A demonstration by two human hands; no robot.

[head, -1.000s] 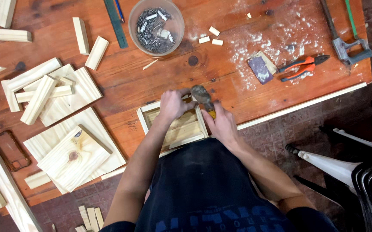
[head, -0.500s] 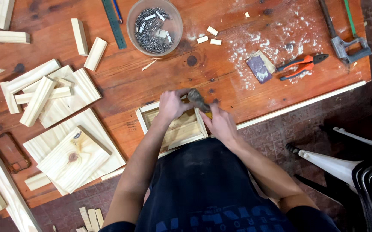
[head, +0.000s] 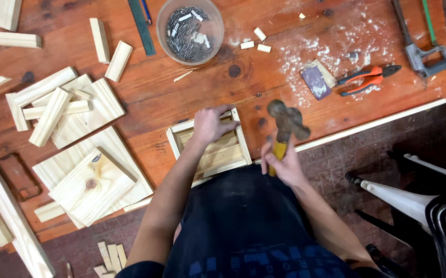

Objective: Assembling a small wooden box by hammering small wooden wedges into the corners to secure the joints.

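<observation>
The right hand (head: 283, 163) is wrapped tight around the yellow handle of a hammer with a dark, rusty metal head (head: 286, 119). The hammer head is lifted up, just to the right of a small square box frame made of pale wood strips (head: 208, 149). The left hand (head: 210, 125) lies on the top rail of the wooden frame, fingers curled down over it, pressing it flat so it does not slide. I cannot see a nail between the fingers; it is too small to tell.

The frame sits at the near edge of a big red-brown wooden table (head: 182, 98), right in front of the person.

This looks like the nailing step: the frame is held still and the hammer is up, ready to hit. A good hit needs the hammer to come straight down on the right spot on the top rail, and the left fingers need to be out of the way.

Farther out, a round clear plastic tub full of grey nails (head: 189, 29) stands at the top of the table. Orange-handled pliers (head: 369, 79) and a little sanding block (head: 316, 81) lie to the right in white sawdust. Many cut pale wood pieces (head: 58, 110) are piled on the left.
</observation>
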